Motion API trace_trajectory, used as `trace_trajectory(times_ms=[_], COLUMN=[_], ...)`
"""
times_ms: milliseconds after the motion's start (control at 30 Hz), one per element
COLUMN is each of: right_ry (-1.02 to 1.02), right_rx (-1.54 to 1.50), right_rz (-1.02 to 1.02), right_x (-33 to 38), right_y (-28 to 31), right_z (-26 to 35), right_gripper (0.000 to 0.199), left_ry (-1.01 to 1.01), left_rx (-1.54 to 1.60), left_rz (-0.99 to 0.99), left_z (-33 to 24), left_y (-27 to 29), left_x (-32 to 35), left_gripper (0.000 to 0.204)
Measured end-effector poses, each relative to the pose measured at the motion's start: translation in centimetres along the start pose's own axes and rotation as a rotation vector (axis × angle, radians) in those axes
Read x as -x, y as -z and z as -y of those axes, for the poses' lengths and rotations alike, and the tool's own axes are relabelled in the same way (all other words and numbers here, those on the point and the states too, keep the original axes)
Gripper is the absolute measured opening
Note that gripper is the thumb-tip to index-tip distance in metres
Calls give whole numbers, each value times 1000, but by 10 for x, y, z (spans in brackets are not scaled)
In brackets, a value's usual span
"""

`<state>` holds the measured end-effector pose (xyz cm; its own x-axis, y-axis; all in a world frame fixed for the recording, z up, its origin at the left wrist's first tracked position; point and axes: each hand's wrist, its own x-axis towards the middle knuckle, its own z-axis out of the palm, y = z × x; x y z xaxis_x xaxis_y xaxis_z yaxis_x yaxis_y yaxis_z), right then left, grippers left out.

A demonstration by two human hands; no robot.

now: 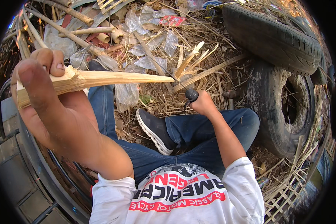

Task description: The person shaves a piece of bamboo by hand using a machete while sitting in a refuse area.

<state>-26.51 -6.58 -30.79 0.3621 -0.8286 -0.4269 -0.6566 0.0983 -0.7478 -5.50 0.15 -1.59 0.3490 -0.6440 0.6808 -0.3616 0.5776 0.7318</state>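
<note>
In my raised left hand (59, 100) is a pale split bamboo piece (108, 79), its thick end against the palm and fingers over its top edge. The piece reaches rightward and narrows to a thin tip. My right hand (205, 103) is closed round the black handle (191, 95) of a knife-like tool. Its thin dark blade (180, 83) points up and left, close to the bamboo's tip; whether they touch I cannot tell. Just beyond the blade, curled pale slivers (192, 59) stand up from the ground litter.
Two worn tyres lie at the right, one tilted (272, 39) and one upright (255, 108). Bamboo poles (87, 30) and plastic scraps (160, 63) litter the straw-covered ground ahead. A black slatted frame (26, 160) stands at the left. Woven bamboo lattice (280, 198) lies at the lower right. My legs are folded below.
</note>
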Motion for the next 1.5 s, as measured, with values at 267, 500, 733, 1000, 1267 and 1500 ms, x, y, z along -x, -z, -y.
trace_trajectory(times_ms=[267, 500, 733, 1000, 1267, 1500], right_ry=[151, 183, 20, 138, -55, 139], right_rx=[-256, -64, -89, -69, 32, -80], right_rz=[8, 3, -24, 67, 46, 53], right_x=[9, 0, -3, 6, -15, 17], right_y=[-2, 17, -2, 16, 7, 25], right_z=[14, 21, -21, 24, -26, 34], right_gripper=[27, 21, 24, 26, 25, 24], left_ry=[59, 11, 65, -33, -29, -43], left_rx=[165, 54, 170, -52, -47, -57], left_rz=[-78, -42, -11, -55, -45, -33], left_z=[-7, -12, -12, -11, -9, -10], left_y=[-11, -12, -16, -10, -19, -12], left_x=[4, 7, 9, 8, 3, 13], left_gripper=[24, 26, 27, 26, 26, 25])
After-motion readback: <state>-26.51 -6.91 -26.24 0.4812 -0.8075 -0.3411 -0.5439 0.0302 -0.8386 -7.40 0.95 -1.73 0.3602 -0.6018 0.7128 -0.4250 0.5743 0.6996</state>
